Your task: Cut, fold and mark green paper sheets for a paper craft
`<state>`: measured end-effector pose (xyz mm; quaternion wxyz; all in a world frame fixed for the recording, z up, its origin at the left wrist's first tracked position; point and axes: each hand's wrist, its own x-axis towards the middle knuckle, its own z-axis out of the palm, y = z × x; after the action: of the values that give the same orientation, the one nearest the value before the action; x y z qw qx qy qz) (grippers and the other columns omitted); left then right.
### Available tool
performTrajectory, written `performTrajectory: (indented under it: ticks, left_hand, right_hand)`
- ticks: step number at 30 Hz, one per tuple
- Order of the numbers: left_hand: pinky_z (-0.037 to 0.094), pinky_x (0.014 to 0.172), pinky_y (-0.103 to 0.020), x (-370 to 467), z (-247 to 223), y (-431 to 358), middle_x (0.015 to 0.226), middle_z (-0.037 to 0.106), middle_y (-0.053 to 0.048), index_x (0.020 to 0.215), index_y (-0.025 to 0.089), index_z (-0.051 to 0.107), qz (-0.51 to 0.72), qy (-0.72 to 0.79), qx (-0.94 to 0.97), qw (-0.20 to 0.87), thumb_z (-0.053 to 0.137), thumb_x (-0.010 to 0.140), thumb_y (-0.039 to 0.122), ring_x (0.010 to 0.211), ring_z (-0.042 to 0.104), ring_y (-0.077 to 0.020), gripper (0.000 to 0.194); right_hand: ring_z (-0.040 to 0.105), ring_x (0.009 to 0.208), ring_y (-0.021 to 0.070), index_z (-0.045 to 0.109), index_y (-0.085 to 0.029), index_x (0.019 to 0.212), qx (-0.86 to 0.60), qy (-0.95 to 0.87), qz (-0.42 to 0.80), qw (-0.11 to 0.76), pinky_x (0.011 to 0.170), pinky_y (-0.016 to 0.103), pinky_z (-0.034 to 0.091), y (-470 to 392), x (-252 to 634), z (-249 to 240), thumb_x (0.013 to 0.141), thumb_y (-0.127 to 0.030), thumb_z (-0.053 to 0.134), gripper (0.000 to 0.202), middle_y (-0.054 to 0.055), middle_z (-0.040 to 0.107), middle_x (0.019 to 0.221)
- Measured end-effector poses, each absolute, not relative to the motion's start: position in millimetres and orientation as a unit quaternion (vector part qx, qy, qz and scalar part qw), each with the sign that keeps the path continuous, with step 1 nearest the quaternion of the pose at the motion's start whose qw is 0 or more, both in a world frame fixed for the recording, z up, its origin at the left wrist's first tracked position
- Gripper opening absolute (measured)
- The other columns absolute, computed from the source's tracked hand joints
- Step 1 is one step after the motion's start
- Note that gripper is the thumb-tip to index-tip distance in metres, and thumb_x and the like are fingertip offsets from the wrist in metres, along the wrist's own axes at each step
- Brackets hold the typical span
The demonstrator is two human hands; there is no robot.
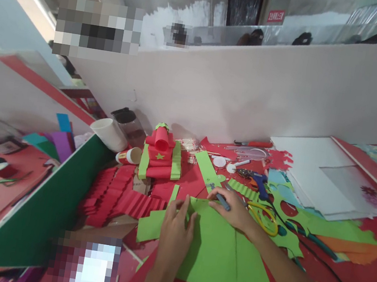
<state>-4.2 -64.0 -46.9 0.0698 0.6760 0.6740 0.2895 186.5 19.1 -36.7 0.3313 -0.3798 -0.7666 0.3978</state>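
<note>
A large bright green paper sheet point(226, 261) lies on the red work surface in front of me. My left hand point(177, 230) rests on its upper left part, palm down and fingers apart. Near the sheet's top edge, my right hand point(233, 207) is closed round a slim grey-blue pen point(223, 202); its tip is hard to make out. Left of my left hand is a smaller green paper piece point(150, 225). Beyond my hands stands a red and green paper tank model point(160, 155) with a yellow star on its front. A green paper strip point(207, 167) slants beyond my right hand.
Pleated red paper point(115, 196) lies at left, beside a green board point(44, 213). A blue glue gun point(260, 185), yellow-handled scissors point(264, 219) and green offcuts point(287, 237) lie at right. White sheets point(309, 169) are behind them. A white partition point(254, 89) closes the back.
</note>
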Motion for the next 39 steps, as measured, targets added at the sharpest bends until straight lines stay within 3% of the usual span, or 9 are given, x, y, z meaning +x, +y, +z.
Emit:
performTrajectory:
  ticks: [16,23,39]
  left_hand:
    - [0.053,0.083,-0.041,-3.9,-51.1,-62.4,0.109,0.056,-0.012,0.138,0.018,0.046,0.301,0.647,0.698,0.056,0.043,0.095,0.031,0.099,0.059,-0.025,0.044]
    - [0.052,0.089,-0.041,-5.5,-50.2,-61.0,0.115,0.056,-0.014,0.137,0.017,0.048,0.307,0.659,0.682,0.077,0.047,0.094,0.03,0.103,0.059,-0.0248,0.045]
    - [0.054,0.084,-0.036,-4.3,-45.5,-62.2,0.118,0.064,-0.012,0.132,0.019,0.053,0.296,0.658,0.683,0.11,0.044,0.094,0.022,0.1,0.065,-0.0232,0.039]
  right_hand:
    - [0.065,0.087,0.0216,0.067,-0.022,0.096,-0.389,-0.777,0.376,0.323,0.08,0.032,0.046,24.1,189.2,-41.2,0.085,-0.026,0.066,0.012,0.003,0.072,0.094]
    - [0.064,0.086,0.0216,0.067,-0.022,0.096,-0.389,-0.781,0.374,0.315,0.079,0.031,0.045,23.3,188.6,-39.3,0.085,-0.026,0.065,0.012,0.002,0.071,0.093]
    - [0.066,0.08,0.021,0.071,-0.024,0.105,-0.391,-0.813,0.316,0.293,0.072,0.029,0.045,21.5,187.3,-36.1,0.087,-0.021,0.062,0.02,0.003,0.074,0.091]
